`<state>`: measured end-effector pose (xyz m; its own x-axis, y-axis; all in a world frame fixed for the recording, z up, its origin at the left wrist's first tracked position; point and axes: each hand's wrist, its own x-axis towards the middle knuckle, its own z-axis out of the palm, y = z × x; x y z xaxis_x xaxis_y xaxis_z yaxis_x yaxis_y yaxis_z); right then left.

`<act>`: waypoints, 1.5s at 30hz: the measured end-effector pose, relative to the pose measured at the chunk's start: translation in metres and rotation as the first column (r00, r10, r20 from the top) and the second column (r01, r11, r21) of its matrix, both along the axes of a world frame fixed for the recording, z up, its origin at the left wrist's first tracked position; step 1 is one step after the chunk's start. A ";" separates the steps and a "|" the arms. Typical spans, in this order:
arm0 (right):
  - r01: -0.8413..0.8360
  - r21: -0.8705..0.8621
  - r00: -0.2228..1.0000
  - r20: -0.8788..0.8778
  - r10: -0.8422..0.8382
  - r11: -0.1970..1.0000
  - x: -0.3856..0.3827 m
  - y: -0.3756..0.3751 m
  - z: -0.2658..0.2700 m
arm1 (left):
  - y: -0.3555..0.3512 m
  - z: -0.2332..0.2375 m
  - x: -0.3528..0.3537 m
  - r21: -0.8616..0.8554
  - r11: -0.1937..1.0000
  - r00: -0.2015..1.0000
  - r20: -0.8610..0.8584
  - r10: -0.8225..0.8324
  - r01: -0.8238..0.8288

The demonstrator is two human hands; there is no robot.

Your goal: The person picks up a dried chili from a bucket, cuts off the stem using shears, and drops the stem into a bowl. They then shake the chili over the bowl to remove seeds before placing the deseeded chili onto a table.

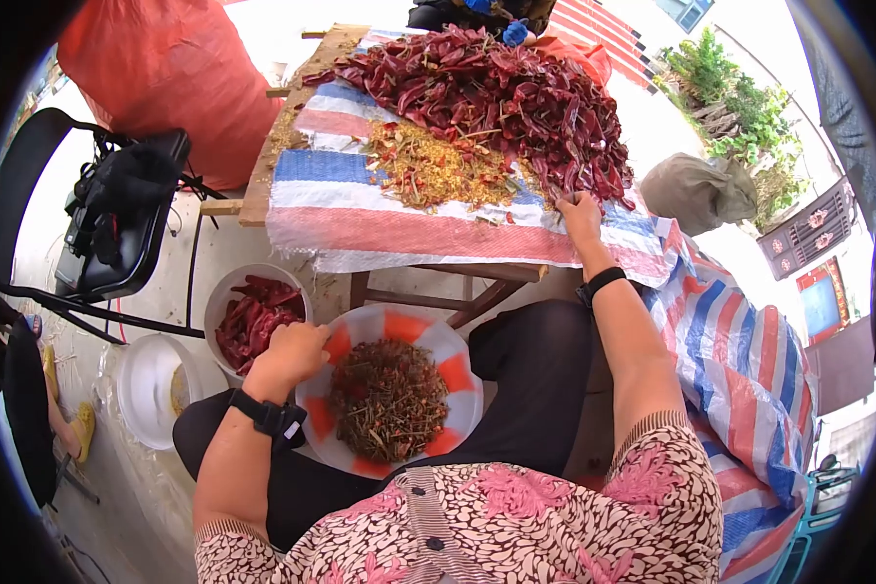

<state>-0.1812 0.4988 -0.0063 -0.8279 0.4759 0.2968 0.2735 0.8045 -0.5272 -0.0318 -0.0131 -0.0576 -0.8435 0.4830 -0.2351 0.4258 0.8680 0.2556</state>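
Note:
A large heap of dried red peppers (516,92) covers the back and right of the table, with yellow seeds and bits (433,170) in front of it on the striped cloth (389,229). My right hand (579,212) is at the heap's front right edge, fingers pinched; what is between them is too small to tell. My left hand (300,348) is curled above the left rim of the orange and white basin (462,375), its fingertips hidden. Stems and scraps (389,399) lie in this basin on my lap. Beside my left hand, a white bucket (212,310) holds red peppers (253,321).
At the left stand a black chair (156,248) with a dark bag on it and a big red sack (165,88). A white tub (146,389) is on the floor. Striped sheeting (730,360) and a grey sack (701,190) lie right. People's parts show left and at the top.

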 end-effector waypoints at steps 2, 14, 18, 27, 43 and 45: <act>-0.004 0.043 0.999 -0.039 0.005 0.999 -0.001 -0.003 -0.007 | -0.003 -0.001 0.003 0.032 0.999 1.000 -0.006 -0.005 0.005; 0.033 -0.244 0.993 0.118 -0.004 0.969 -0.009 -0.002 0.006 | -0.014 -0.007 0.007 -0.004 0.999 0.993 0.109 -0.046 0.047; 0.007 -0.307 0.996 0.082 0.019 0.952 -0.011 -0.003 0.003 | -0.017 -0.004 0.011 0.020 0.998 0.996 0.062 -0.062 0.060; -0.340 -0.245 0.879 -0.425 0.215 0.908 0.019 -0.076 0.046 | 0.002 0.027 0.005 0.406 0.914 0.989 0.136 -0.066 0.005; -0.637 -0.744 0.619 -0.338 0.709 0.201 0.160 -0.293 0.067 | 0.032 0.059 -0.009 0.897 -0.089 0.871 0.392 -0.296 -0.434; -0.573 -0.791 0.643 -0.270 0.717 0.215 0.161 -0.286 0.077 | 0.029 0.058 -0.009 0.878 -0.157 0.856 0.377 -0.353 -0.452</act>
